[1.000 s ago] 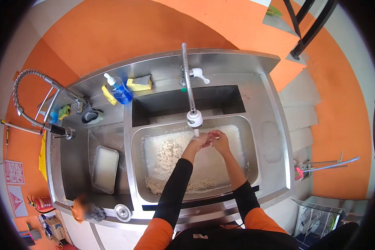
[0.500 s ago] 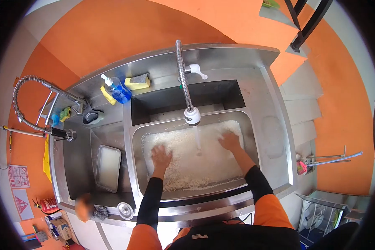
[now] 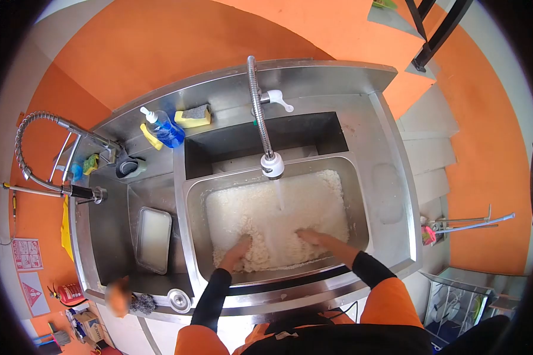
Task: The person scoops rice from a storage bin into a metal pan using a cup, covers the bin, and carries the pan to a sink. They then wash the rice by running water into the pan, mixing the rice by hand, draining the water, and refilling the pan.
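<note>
Working at a steel sink, with a spring-neck faucet [image 3: 25, 145] at the left. Having next, inside the left basin [image 3: 111, 222], a shallow rectangular tray [image 3: 168, 242] of cloudy liquid, long axis running near to far. Having farther back a pump bottle [image 3: 169, 134] of blue liquid, just beside a yellow-and-grey sponge [image 3: 193, 116]. Sinking the left hand [image 3: 237, 251], fingers toward far right, into white rice-like grains [image 3: 263, 254] in the near left part of a rectangular steel tub [image 3: 357, 204]; cannot tell if open or closed, with fingertips buried. Seeing the grains spread under cloudy water, long axis left to right like the tub's, right end slightly farther. Running water from a white faucet head [image 3: 272, 165], pointing down over the tub's far middle. Dipping the right hand [image 3: 314, 236], fingers leftward, into the same grains; cannot tell its grip either.
</note>
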The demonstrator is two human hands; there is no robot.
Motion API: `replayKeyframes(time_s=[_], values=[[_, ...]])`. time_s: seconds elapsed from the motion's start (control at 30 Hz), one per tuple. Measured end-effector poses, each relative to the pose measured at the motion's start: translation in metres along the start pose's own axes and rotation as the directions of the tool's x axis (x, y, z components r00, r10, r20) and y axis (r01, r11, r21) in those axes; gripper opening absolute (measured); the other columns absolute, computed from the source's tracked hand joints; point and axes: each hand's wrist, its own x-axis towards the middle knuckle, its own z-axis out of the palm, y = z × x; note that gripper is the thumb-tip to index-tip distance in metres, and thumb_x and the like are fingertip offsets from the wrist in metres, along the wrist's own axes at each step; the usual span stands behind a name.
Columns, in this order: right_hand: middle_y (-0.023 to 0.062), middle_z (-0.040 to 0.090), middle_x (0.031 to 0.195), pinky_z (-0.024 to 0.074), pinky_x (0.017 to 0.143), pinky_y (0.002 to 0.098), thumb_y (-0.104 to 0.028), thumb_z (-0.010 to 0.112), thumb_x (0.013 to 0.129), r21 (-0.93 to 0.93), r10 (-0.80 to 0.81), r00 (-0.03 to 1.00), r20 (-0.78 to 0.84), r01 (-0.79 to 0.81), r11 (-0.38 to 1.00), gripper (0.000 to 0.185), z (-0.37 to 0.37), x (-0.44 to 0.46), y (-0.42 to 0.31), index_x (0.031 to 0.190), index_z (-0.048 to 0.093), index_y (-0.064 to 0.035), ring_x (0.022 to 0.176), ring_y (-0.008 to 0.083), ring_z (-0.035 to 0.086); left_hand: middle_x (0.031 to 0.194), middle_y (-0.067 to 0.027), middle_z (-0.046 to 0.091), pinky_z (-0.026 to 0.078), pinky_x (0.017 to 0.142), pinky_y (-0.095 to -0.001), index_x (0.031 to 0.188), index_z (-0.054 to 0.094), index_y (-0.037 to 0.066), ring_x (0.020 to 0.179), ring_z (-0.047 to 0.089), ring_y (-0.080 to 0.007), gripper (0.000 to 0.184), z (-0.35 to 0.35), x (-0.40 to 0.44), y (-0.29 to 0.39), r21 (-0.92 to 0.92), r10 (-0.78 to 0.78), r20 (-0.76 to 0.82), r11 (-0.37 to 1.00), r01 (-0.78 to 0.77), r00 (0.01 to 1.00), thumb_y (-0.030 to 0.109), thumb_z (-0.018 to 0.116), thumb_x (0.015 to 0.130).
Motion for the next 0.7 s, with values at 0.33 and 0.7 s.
replayKeyframes(time_s=[0.33, 0.7], values=[[0.0177, 0.055, 0.105, 0.0426, 0.082, 0.0351, -0.033, 0.056, 0.077, 0.045, -0.176, 0.819, -0.546, 0.238, 0.970, 0.047, -0.029, 0.061, -0.098, 0.111, 0.051, -0.0010, 0.095, 0.0310, 0.054, 0.132, -0.0166, 0.033, 0.029, 0.097, -0.0386, 0.128, 0.034, 0.003, 0.122, 0.029, -0.0313, 0.061, 0.035, -0.006, 0.116, -0.356, 0.364, -0.114, 0.854, -0.381, 0.924, 0.037, 0.054, 0.081], [0.0173, 0.061, 0.092, 0.0445, 0.080, 0.0424, -0.043, 0.046, 0.079, -0.587, 0.031, 0.899, -0.437, -0.311, 0.747, 0.046, -0.076, 0.009, -0.026, 0.095, 0.061, -0.0018, 0.091, 0.0308, 0.057, 0.117, -0.0203, 0.047, 0.038, 0.088, -0.0420, 0.112, 0.052, 0.004, 0.110, 0.043, -0.0339, 0.052, -0.015, -0.002, 0.047, 0.708, 0.586, -0.460, 0.696, -0.123, 0.667, 0.040, 0.058, 0.074]])
